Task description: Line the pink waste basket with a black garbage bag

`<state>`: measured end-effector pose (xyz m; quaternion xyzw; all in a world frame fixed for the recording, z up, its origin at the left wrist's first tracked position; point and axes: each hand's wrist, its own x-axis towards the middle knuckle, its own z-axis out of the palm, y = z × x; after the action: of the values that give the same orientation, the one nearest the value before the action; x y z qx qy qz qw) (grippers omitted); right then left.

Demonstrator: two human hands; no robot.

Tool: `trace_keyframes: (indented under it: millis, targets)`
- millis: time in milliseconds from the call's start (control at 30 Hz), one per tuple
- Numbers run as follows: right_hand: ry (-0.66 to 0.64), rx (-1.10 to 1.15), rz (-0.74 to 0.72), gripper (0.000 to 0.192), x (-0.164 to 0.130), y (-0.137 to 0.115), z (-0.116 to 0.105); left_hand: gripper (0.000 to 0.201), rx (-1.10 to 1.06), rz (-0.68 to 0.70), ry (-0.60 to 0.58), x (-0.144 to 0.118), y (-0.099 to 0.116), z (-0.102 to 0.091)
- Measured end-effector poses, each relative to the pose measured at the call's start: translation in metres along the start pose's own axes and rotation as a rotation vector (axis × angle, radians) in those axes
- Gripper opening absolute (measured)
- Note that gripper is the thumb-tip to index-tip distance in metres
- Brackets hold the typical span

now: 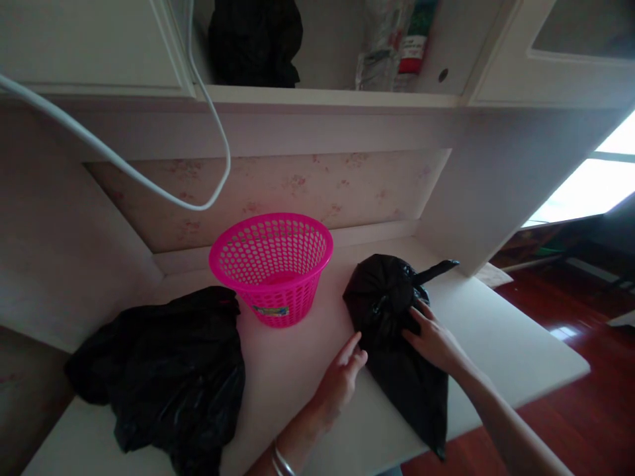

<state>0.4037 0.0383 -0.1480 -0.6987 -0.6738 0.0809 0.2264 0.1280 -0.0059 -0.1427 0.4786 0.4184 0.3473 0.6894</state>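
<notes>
I view a gathered black plastic bag (397, 317) on the white counter (516, 350), right of a round, perforated pink plastic basket (292, 297). My left hand (340, 380), unclenched, borders it, apparently for steadying; my right hand (437, 342) rests on it, pinch indeterminable. The basket's sticker (270, 311) is illegible.

Nothing I can actually read here, tbh. The pink basket (303, 297) has a small colorful sticker (270, 311) on its side — too blurry. The red-and-green package (411, 65) up on the shelf (327, 97) has a white band (413, 47) with print — way too small to make out.
</notes>
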Motion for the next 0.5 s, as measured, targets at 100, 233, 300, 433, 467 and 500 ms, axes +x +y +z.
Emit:
trace_keyframes:
  millis: [100, 233, 300, 433, 467, 500]
  targets:
    - [0.001, 0.001, -0.048, 0.052, 0.025, 0.020, -0.008, 0.062, 0.088, -0.019, 0.042, -0.025, 0.006, -0.012]
    - [-0.003, 0.033, -0.099, 0.049, 0.049, 0.040, -0.015, 0.040, 0.191, 0.016, 0.121, -0.065, 0.023, -0.042]
    - [0.020, 0.049, -0.098, 0.048, 0.052, 0.044, -0.017, 0.038, 0.279, 0.064, 0.216, -0.084, 0.034, -0.068]
    - [0.134, 0.072, -0.057, 0.046, 0.034, 0.040, -0.020, 0.047, 0.455, 0.171, 0.730, -0.121, 0.053, -0.145]
    - [0.190, 0.081, -0.038, 0.043, 0.024, 0.036, -0.021, 0.049, 0.458, 0.163, 0.895, -0.131, 0.057, -0.168]
    - [0.268, 0.094, -0.008, 0.041, 0.013, 0.031, -0.021, 0.052, 0.472, 0.163, 1.048, -0.141, 0.061, -0.191]
